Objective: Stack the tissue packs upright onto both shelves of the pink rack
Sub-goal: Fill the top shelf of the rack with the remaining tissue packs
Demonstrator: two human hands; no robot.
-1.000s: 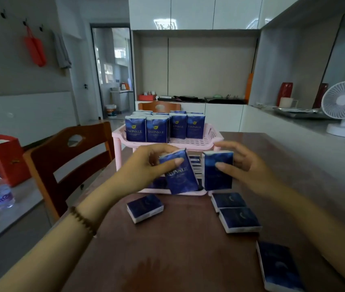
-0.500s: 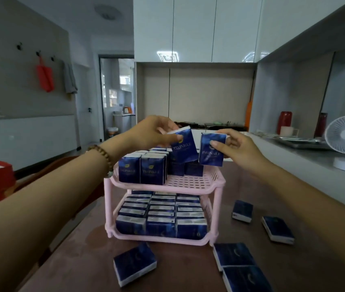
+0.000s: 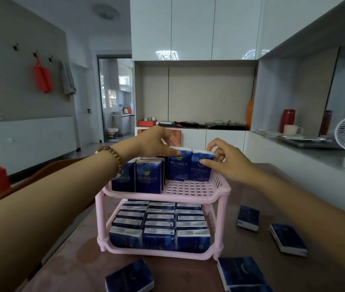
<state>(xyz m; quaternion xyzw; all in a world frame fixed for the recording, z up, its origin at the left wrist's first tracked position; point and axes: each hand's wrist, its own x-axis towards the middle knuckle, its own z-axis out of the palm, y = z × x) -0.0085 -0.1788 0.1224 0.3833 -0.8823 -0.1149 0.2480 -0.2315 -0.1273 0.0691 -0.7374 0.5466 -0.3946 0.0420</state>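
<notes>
Pink plastic rack (image 3: pixel 167 196): lower shelf full, upper part-filled. Left hand (image 3: pixel 156 142) and right hand (image 3: pixel 230 165) each pinch upright blue tissue packs (image 3: pixel 179 167); loose packs (image 3: pixel 248 218) await stacking.

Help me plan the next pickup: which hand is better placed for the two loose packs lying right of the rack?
Right. The right hand is on that side of the pink rack, nearer the loose packs; the left hand would reach across.

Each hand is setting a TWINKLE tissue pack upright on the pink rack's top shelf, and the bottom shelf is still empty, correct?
Not quite: the head view shows the bottom shelf filled with upright tissue packs. The rest holds: the left hand holds its TWINKLE pack and the right hand holds the neighbouring pack, both upright on the top shelf.
</notes>
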